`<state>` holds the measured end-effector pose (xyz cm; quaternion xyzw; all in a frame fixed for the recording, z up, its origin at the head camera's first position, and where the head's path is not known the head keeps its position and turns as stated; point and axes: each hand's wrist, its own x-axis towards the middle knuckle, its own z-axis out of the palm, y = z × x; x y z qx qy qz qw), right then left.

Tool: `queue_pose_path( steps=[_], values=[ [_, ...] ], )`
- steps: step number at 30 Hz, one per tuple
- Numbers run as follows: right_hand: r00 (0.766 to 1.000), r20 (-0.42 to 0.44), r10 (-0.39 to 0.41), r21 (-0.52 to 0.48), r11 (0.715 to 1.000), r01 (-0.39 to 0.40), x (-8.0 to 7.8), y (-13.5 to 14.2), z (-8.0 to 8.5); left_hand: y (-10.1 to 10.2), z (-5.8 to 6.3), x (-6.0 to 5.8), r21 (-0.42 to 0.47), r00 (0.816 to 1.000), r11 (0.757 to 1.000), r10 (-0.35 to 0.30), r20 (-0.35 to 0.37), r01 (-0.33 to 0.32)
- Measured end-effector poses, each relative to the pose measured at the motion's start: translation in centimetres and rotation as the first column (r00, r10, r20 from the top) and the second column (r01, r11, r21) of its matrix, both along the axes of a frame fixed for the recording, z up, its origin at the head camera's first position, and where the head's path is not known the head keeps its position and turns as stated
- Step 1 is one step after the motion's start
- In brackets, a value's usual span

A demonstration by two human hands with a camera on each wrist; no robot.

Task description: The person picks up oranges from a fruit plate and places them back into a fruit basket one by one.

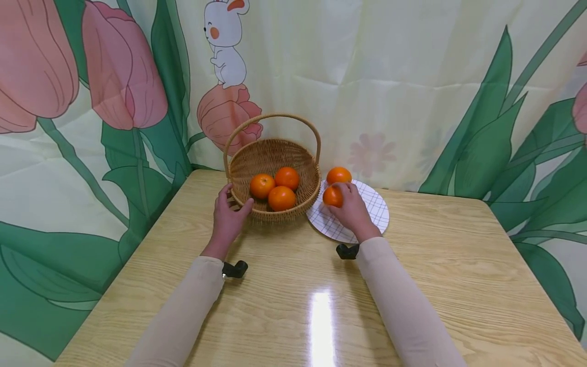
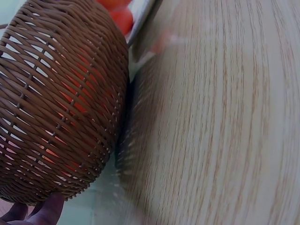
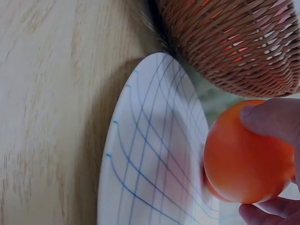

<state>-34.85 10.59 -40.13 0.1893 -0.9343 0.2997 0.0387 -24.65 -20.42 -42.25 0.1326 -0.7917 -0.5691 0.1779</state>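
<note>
Wooden tabletop (image 1: pixel 279 285) fronts a tulip-printed curtain (image 1: pixel 376 86), left and right hands (image 1: pixel 228 216) (image 1: pixel 352 210) gripping basket (image 1: pixel 261 154) and orange fruit (image 1: pixel 331 196) respectively.

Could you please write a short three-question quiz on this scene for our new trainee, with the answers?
1. How many orange fruits lie in the basket?
2. True or false: the right hand grips a fruit near the grid-patterned plate.
3. Where is the left hand?
A. On the basket's handle
B. By the basket's rim
C. Over the plate

Key: 1. Three. 2. True. 3. B.
</note>
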Motion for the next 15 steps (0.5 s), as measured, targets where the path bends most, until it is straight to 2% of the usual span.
queue_pose_path(
  steps=[7,15],
  values=[
    [0.999,-0.033,0.005,-0.01,1.0,-0.005,0.4,0.1,1.0,0.0,0.0,-0.1,0.006,1.0,1.0,-0.003,-0.018,0.003],
    [0.998,-0.066,0.008,-0.037,0.999,-0.011,1.1,0.0,2.2,0.1,0.1,-0.1,0.011,1.0,1.0,0.004,-0.006,-0.004]
  ],
)
